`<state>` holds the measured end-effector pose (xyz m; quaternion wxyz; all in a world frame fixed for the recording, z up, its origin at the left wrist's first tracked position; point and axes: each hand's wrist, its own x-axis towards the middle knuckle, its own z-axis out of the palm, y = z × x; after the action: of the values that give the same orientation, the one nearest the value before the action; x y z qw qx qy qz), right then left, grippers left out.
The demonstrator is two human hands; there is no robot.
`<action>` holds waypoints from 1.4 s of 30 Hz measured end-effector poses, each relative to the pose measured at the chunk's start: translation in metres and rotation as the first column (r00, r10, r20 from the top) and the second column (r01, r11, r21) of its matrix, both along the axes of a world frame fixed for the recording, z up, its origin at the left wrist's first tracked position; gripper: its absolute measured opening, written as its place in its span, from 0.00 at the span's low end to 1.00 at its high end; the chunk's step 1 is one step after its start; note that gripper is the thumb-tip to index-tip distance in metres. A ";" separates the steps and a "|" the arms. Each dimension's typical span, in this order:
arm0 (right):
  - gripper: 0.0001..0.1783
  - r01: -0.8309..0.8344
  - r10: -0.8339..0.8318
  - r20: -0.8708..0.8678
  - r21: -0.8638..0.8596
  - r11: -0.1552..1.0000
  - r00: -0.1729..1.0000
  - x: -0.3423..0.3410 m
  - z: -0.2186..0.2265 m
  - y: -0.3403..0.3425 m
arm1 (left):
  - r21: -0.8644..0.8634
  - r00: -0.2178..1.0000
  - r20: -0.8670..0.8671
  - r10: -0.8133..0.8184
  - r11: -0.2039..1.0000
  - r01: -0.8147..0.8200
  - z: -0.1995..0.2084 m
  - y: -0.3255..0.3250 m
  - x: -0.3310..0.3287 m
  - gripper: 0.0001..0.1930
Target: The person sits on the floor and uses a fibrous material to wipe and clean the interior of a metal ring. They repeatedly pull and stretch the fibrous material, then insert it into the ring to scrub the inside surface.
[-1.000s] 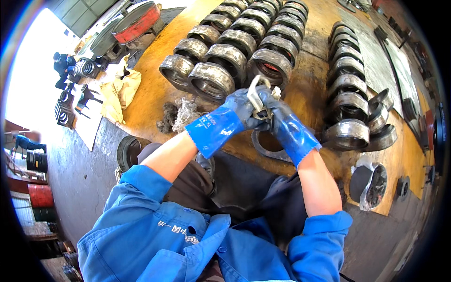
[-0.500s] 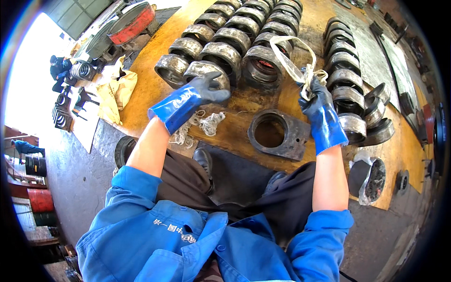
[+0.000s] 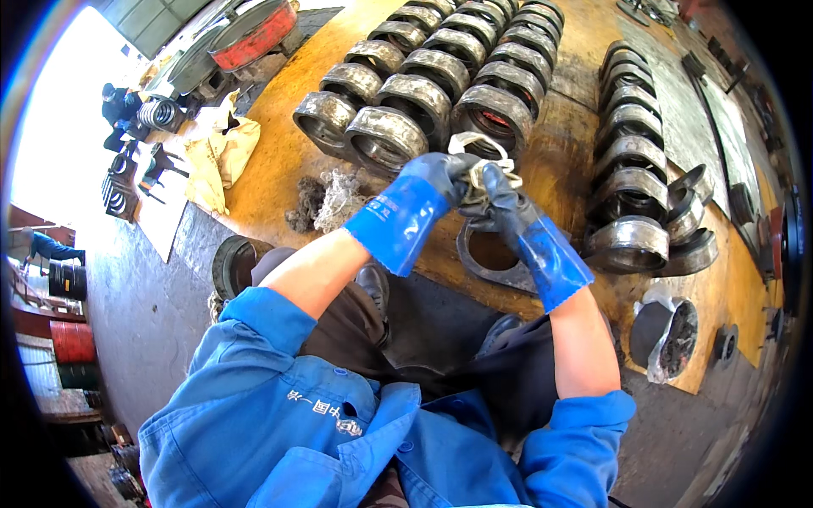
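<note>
- A workshop is seen around, and its grey floor point(image 3: 161, 322) is spread at the left side, with strong daylight coming from behind.
- A yellow-brown counter point(image 3: 567, 152) is placed before the seated person; its surface is stained and worn.
- On it, three rows of metal rings point(image 3: 411, 95) are stood close together, in front of the hands.
- A single row of rings point(image 3: 631, 190) is set apart at the right, and a few loose rings point(image 3: 690, 245) are leaned just beside it.
- A large round part with a red band point(image 3: 254, 35) is kept at the far left, beyond the counter.
- A yellow cloth point(image 3: 222, 157) is laid in folds on the left.
- A dark flat plate with a round hole point(image 3: 500, 278) is partly covered from view by the right hand point(image 3: 501, 196).
- A clear plastic bag point(image 3: 682, 339) is placed near the right edge, with dark material inside.
- Beside the left hand point(image 3: 442, 176), a pale thread heap point(image 3: 340, 201) is touched by a darker clump point(image 3: 305, 206).
- Both hands are covered by blue gloves, brought together and closed around one thing.
- That thing, a pale strip point(image 3: 468, 138), is held between them above the counter, and its loop is raised over the fingers.
</note>
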<state>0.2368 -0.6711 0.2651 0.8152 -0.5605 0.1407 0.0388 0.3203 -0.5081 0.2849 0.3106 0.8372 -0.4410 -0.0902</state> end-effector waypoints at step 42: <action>0.20 0.795 -0.846 0.353 -0.592 0.128 0.399 -0.376 0.078 -0.350 | -0.226 0.832 -0.526 0.176 0.915 -0.335 -0.114 0.063 0.136 0.31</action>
<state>-0.1396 -1.0211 0.3433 0.4209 -0.6436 0.4546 -0.4494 0.4564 -0.4450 0.1706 0.5492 0.7787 -0.2379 -0.1885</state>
